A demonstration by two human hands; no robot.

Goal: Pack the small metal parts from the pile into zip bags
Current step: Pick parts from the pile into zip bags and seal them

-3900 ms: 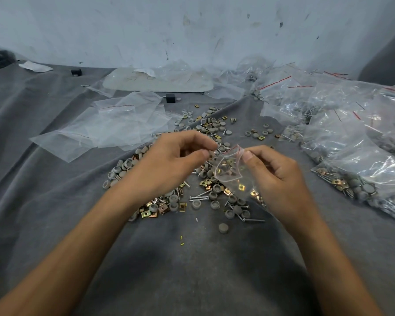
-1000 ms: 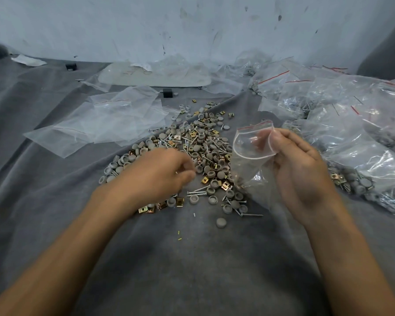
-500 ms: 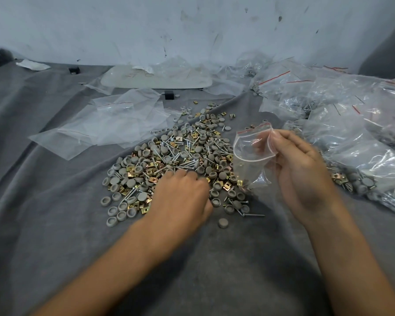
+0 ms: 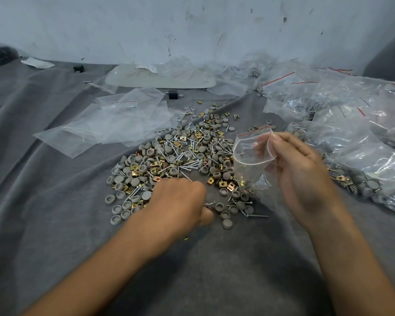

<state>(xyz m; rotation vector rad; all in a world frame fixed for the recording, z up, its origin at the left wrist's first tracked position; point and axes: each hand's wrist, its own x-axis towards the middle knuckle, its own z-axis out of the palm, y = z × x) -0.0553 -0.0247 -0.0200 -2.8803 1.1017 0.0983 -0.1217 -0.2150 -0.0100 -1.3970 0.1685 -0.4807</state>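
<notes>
Grey cloth-covered surface [image 4: 55,201] is running back to a scuffed pale wall [image 4: 192,26].

Left hand [image 4: 180,201] is sitting knuckles-up on the near edge of the pile [image 4: 176,156], fingers curled down. A screw [image 4: 209,203] is poking out at the fingertips; can't tell if it's actually being pinched.

Right hand [image 4: 303,174] is pinching the rim of a small zip bag [image 4: 249,160] between thumb and fingers. It is holding the bag up just right of the pile, mouth gaping toward the left hand. Can't tell if the bits showing through the lower corner are inside it or behind it.

Handling, my read:
- Parts are looking tiny, hard and light. The screws are pointed and tangling together, and the round caps are likely rolling off on the cloth. A pinch of a few at a time is looking safer than a scoop.
- Bag film is looking thin, floppy and slick. The red-lined zip strip is the stiffest place to hold.

Around:
- A stray cap [image 4: 227,224] and a loose screw [image 4: 258,216] are lying near the left hand.
- Empty bags [image 4: 114,124] are lying far-left of the pile.
- Filled bags [image 4: 351,133] are crowding in just beyond the right hand.
- A white tray [image 4: 160,79] and a black block [image 4: 172,95] are sitting near the wall.

Nothing is blocking the path from pile to bag mouth.
</notes>
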